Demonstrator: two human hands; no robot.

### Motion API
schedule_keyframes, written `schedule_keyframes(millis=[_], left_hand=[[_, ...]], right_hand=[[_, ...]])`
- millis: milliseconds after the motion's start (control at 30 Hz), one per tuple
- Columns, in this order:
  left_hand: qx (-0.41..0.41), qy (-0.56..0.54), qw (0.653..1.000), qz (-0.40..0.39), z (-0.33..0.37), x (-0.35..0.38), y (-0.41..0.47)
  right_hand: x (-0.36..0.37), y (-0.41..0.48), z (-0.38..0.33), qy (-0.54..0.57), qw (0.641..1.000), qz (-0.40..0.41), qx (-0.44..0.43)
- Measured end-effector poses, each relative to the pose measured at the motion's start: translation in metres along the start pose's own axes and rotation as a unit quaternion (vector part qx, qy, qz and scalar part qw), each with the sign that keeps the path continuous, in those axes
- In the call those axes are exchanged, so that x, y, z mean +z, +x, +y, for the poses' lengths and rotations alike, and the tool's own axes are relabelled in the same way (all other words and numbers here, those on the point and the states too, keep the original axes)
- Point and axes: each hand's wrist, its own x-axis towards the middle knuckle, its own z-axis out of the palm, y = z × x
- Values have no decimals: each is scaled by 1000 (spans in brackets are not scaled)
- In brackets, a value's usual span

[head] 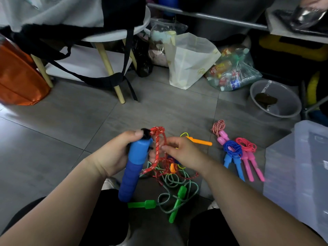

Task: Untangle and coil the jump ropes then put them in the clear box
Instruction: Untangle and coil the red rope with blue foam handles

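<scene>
My left hand grips the top of a thick blue jump-rope handle that hangs down over my lap. A red-and-white rope is looped beside the handle's top, and my right hand pinches that rope. Below lies a tangle with a green rope and its two green handles, plus an orange handle on a yellow cord. To the right, three coiled ropes lie on the floor: a blue one, a pink one and a red-white one with pink handles. The clear box stands at the far right.
A grey basin sits behind the box. Plastic bags line the back wall. A white stool with wooden legs and black straps stands at the back left, next to an orange bag. Grey floor tiles lie to the left.
</scene>
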Motion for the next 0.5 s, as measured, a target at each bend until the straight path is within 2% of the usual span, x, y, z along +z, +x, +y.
schedule_keyframes(millis=[100, 167, 233, 300, 367, 500], left_hand=[[-27, 67, 996, 44, -3, -11, 3], [-45, 140, 986, 75, -6, -16, 2], [-49, 179, 978, 92, -10, -17, 0], [-36, 181, 981, 65, -11, -10, -1], [-20, 228, 972, 49, -15, -1, 2], [48, 314, 937, 148, -18, 6, 12]], right_hand=[[-14, 4, -4, 49, 995, 85, 3], [-25, 2, -13, 83, 990, 110, 0], [-29, -3, -23, 81, 994, 72, -24], [-24, -7, -31, 47, 997, 10, -57], [-16, -7, -34, 30, 997, -23, -63], [-17, -4, -32, 79, 996, -29, -40]])
